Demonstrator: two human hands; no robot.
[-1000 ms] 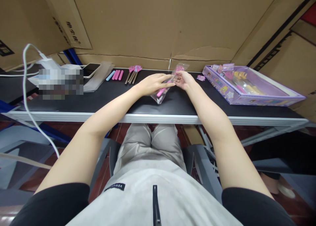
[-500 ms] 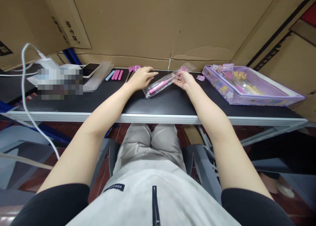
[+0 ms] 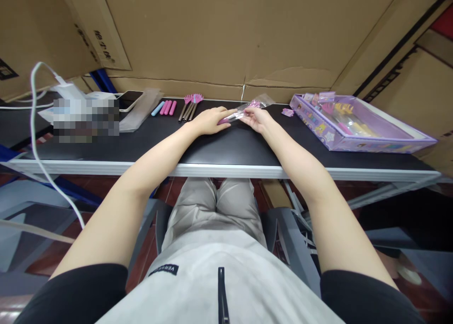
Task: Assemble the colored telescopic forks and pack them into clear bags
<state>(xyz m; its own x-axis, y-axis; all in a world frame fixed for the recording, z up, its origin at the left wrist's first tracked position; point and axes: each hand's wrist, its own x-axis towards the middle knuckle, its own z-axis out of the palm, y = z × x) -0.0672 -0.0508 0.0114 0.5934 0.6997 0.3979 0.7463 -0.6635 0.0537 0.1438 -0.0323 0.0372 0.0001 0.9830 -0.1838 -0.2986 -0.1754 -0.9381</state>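
Note:
A back scratcher (image 3: 231,117) in a clear plastic bag lies slanted between my hands, just above or on the black table top. My left hand (image 3: 212,120) is closed over its pink handle end, hiding most of the handle. At the other end, my right hand (image 3: 256,119) pinches the bag close to the pink claw head, fingers curled beneath. The bag's loose end (image 3: 266,99) sticks out past the right fingers. Left of my left hand lie several back scratcher rods (image 3: 188,111) with pink claws. Beside them are pink grips (image 3: 168,108) and a blue grip (image 3: 157,108).
A purple open box (image 3: 375,145) with pink and yellow back scratchers stands on the right. A small pink-purple piece (image 3: 288,112) lies beside it. On the left are clear bags (image 3: 141,114), a phone (image 3: 129,100) and a white cable (image 3: 34,126). Cardboard (image 3: 226,36) walls the back.
My left hand has moved right and closed on the bagged handle. The right hand has shifted slightly left and down with the bag. The claw rods at the left are now uncovered.

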